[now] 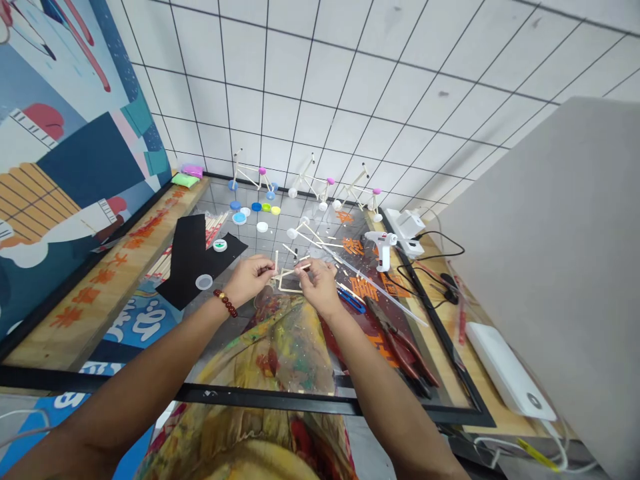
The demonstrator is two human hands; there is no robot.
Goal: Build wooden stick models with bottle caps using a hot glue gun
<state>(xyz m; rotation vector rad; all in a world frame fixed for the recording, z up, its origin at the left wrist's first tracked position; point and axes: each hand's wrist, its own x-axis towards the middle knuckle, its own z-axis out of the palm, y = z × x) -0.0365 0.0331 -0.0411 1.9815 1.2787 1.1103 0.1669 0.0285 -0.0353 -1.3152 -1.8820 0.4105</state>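
My left hand (pixel 251 279), with a beaded bracelet at the wrist, pinches a small frame of pale wooden sticks (pixel 289 291) at its left side. One short stick (pixel 277 259) stands up by the left fingertips. On the other side my right hand (pixel 320 285) has its thumb and fingers closed on the same frame, near a stick that slants between both hands. Part of the frame is hidden by the fingers. Just beyond lies a stick piece with white round wheels (pixel 292 233) and loose sticks. The frame is held low over the glass tabletop.
Three small stick bicycles (pixel 305 180) stand along the wall. A white glue gun (pixel 383 249), clear glue stick (pixel 395 294), blue cutter (pixel 351 299) and red-handled pliers (pixel 407 353) lie right. Black sheets (pixel 187 267), coloured caps (pixel 240 218) and packed chopsticks (pixel 216 229) lie left.
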